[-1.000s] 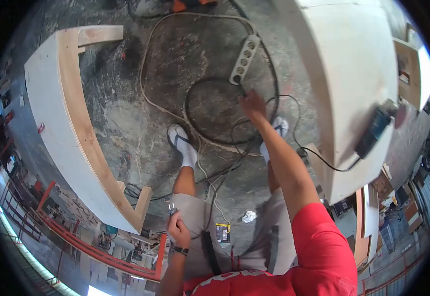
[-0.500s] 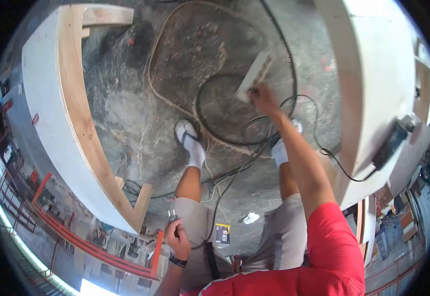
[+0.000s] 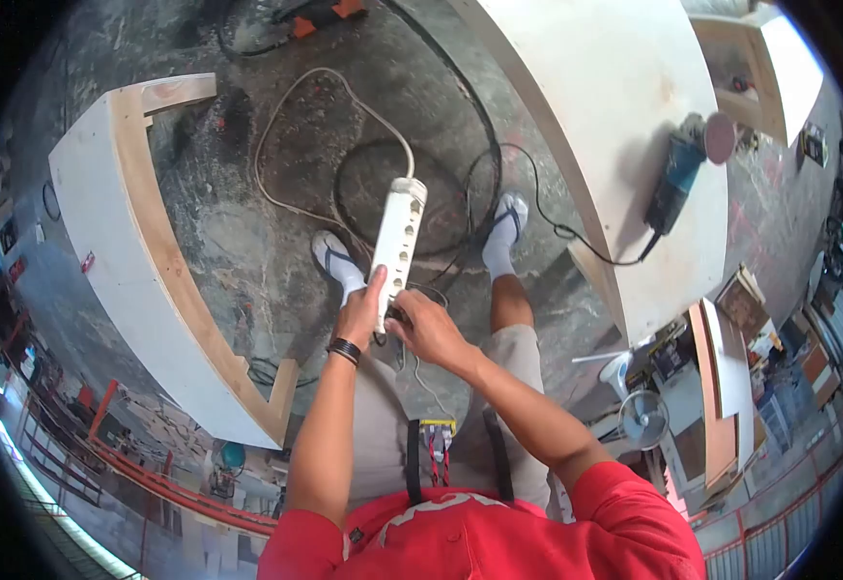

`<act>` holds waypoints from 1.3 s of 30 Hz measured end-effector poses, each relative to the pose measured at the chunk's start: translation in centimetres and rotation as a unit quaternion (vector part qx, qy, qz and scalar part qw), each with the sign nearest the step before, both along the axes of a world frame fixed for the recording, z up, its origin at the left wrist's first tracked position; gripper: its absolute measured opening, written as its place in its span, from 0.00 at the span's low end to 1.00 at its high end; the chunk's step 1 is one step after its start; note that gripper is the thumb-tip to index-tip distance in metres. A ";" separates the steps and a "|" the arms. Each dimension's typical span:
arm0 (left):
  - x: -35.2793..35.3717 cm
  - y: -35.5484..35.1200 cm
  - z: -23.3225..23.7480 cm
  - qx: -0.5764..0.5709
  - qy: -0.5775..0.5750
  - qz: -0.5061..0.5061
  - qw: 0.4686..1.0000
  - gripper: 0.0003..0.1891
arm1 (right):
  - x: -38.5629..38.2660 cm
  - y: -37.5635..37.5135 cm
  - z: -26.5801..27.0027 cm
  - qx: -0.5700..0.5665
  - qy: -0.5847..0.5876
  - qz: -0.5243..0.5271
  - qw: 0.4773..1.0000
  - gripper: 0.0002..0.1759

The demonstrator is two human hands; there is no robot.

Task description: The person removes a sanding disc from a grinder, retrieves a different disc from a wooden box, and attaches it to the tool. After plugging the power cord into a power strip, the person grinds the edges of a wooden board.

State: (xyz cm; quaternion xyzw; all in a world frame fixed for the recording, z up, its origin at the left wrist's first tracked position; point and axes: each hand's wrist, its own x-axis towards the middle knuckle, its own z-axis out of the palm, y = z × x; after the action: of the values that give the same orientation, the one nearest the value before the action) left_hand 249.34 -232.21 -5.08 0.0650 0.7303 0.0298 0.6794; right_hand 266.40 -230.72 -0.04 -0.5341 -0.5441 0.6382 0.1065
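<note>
A white power strip (image 3: 402, 227) with a row of sockets is held out in front of me, slanting up and slightly right. My left hand (image 3: 359, 314) is closed around its lower end, the thumb along its side. Against the sockets at that same end, my right hand (image 3: 429, 332) pinches a dark piece that looks like the black plug, mostly hidden by the fingers. From the strip's far end a pale cable (image 3: 407, 155) loops down to the floor.
A disc sander (image 3: 672, 188) lies on the curved white panel (image 3: 624, 97) at right, its black cord hanging off the edge. Another curved wooden-edged piece (image 3: 141, 251) stands at left. Black cable (image 3: 484, 111) coils around my feet. A fan (image 3: 643, 416) stands at lower right.
The power strip has come up from near the floor and passed from my right hand to my left. The plug, earlier in my left hand, now appears in my right at the sockets.
</note>
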 end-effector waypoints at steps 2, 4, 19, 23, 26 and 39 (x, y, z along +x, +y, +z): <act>1.1 0.5 1.8 0.084 0.033 0.025 0.996 0.41 | 0.7 0.2 0.6 0.012 0.007 0.016 1.000 0.15; -3.2 -1.1 -1.4 0.063 0.126 -0.214 0.967 0.37 | 2.2 1.6 2.7 0.065 0.019 0.023 0.997 0.15; -11.4 8.3 5.3 0.210 0.071 0.246 0.944 0.38 | 14.4 3.4 3.6 -0.015 0.022 -0.398 0.917 0.11; -9.3 10.3 8.5 0.211 -0.002 0.251 0.944 0.30 | 13.9 6.6 0.2 0.058 -0.032 -0.465 0.883 0.12; -3.8 10.1 13.6 0.155 -0.126 0.344 0.918 0.32 | 11.3 12.2 -5.9 0.193 -0.107 -0.462 0.859 0.11; 3.4 9.7 15.1 0.143 -0.199 0.340 0.908 0.34 | 13.4 3.0 -4.1 -0.114 0.012 -0.281 0.953 0.16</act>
State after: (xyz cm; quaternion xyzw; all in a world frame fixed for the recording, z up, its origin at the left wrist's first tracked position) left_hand 252.73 -222.47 10.04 -0.0979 0.5455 0.3752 0.7430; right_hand 279.79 -227.74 -4.15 -0.6663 -0.2942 0.6468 0.2263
